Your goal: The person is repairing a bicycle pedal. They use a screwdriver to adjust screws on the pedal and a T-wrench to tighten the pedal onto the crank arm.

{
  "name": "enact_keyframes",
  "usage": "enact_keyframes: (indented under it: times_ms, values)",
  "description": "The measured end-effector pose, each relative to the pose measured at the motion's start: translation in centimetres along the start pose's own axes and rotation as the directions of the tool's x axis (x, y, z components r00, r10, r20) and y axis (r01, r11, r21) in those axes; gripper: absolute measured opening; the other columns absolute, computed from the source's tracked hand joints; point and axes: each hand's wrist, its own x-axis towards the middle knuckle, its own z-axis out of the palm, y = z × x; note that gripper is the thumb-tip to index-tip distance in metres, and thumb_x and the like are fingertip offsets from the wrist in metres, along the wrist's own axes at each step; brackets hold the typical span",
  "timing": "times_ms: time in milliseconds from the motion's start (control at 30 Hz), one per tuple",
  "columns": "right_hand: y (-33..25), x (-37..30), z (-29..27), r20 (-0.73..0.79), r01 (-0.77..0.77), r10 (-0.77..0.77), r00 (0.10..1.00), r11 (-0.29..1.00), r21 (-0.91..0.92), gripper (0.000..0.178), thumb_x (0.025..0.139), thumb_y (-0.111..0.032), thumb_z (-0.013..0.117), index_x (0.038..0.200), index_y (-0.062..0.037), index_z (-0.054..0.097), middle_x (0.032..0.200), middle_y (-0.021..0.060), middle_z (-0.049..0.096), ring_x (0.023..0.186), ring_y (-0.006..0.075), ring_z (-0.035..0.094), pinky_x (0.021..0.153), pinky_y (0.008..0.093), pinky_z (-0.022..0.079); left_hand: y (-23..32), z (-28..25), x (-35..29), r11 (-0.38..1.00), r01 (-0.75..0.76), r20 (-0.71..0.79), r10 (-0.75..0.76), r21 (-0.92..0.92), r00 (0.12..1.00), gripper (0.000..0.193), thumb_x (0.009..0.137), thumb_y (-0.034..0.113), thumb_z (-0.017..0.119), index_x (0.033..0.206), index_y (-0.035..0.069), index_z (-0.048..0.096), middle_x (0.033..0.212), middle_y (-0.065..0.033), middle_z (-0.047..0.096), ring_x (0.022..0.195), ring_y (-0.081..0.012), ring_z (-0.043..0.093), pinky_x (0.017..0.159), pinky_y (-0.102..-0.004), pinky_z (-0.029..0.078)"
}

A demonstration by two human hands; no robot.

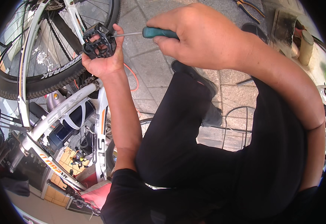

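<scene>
Paving [148, 63]: greyish slabs, basically the floor under everything here.
Bike [64, 106]: white frame filling most of the left side, near to far.
Black trousers [170, 123]: the person's own legs, near and middle.
Tyre [6, 87]: knobbly black one, far left, curving past the left hand; can't tell how close they really are.
Bottle [64, 128]: dark blue, in a white cage on the frame, nearer than the tyre.
Right hand [204, 39]: far side, right of the pedal. Grip's closed round the screwdriver handle, back of the hand up, so some fingers are hidden.
Left hand [105, 67]: far left, palm up, grip half curled and cradling the pedal, with a finger poking up along its right edge.
Pliers [248, 14]: lying far right, well apart from both hands.
Screwdriver [157, 33]: teal handle, long axis pretty much left-right, shaft aimed left.
Pedal [100, 42]: black cage type, sitting in the left hand, so that's the nearer one. From the right grip it's straight left, a touch nearer, along the shaft's line.
Tip: reaches the pedal's right side; exact seating's too small to tell.
</scene>
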Motion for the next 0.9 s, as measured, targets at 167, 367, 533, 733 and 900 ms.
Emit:
enact_keyframes:
  times_ms: [167, 367, 533, 733, 900]
  values:
    - [0.6, -0.2, 1.3, -0.028, 0.016, -0.021, 0.999, 0.984, -0.176, 0.033, 0.089, -0.018, 0.064, 0.113, 0.0035, 0.064, 0.085, 0.0208, 0.066, 0.075, 0.0378, 0.07, 0.061, 0.0464, 0.057, 0.1, 0.0, -0.1, 1.0, 0.0, -0.003, 0.0, 0.003, 1.0, 0.038, 0.092, 0.035, 0.041, 0.092, 0.006, 0.067, 0.092, -0.0091, 0.067, 0.098, -0.0304, 0.065, 0.095, -0.0745, 0.047]
    - [1.3, -0.7, 1.4, 0.046, 0.22, -0.234, 0.971, 0.807, -0.549, 0.05, 0.082, -0.02, 0.065, 0.126, 0.0043, 0.062, 0.096, 0.0136, 0.066, 0.073, 0.0281, 0.071, 0.058, 0.0404, 0.057, 0.0, 0.1, -0.1, 1.0, -0.016, -0.03, 0.016, 0.014, 0.999, 0.036, 0.092, 0.034, 0.043, 0.094, 0.007, 0.067, 0.09, -0.0086, 0.068, 0.097, -0.0303, 0.066, 0.095, -0.0746, 0.047]
    - [2.0, -0.4, 2.8, -0.087, 0.206, -0.284, 0.955, 0.844, -0.496, 0.045, 0.084, -0.017, 0.071, 0.126, -0.0027, 0.066, 0.087, 0.0069, 0.061, 0.073, 0.0246, 0.069, 0.059, 0.0389, 0.055, 0.0, 0.1, -0.1, 1.0, -0.008, -0.024, 0.008, 0.008, 1.0, 0.036, 0.092, 0.034, 0.042, 0.094, 0.008, 0.067, 0.088, -0.0073, 0.067, 0.095, -0.0297, 0.066, 0.095, -0.0751, 0.046]
    - [2.1, -0.5, 2.1, -0.035, 0.211, -0.259, 0.965, 0.85, -0.482, 0.043, 0.084, -0.018, 0.068, 0.122, 0.001, 0.065, 0.088, 0.0113, 0.065, 0.072, 0.0277, 0.07, 0.06, 0.0404, 0.057, 0.1, 0.0, -0.2, 1.0, -0.017, -0.038, 0.017, 0.002, 0.999, 0.036, 0.093, 0.035, 0.042, 0.094, 0.008, 0.066, 0.087, -0.0068, 0.067, 0.095, -0.0293, 0.066, 0.095, -0.0758, 0.046]
    - [2.3, -0.3, 3.2, -0.153, 0.191, -0.296, 0.943, 0.857, -0.479, 0.043, 0.083, -0.016, 0.075, 0.124, -0.0067, 0.068, 0.082, 0.0034, 0.059, 0.074, 0.0222, 0.068, 0.06, 0.0378, 0.055, 0.1, -0.4, 0.1, 1.0, -0.004, 0.012, 0.004, -0.011, 1.0, 0.037, 0.098, 0.036, 0.041, 0.107, 0.009, 0.064, 0.108, -0.0095, 0.07, 0.097, -0.0316, 0.067, 0.099, -0.0772, 0.04]
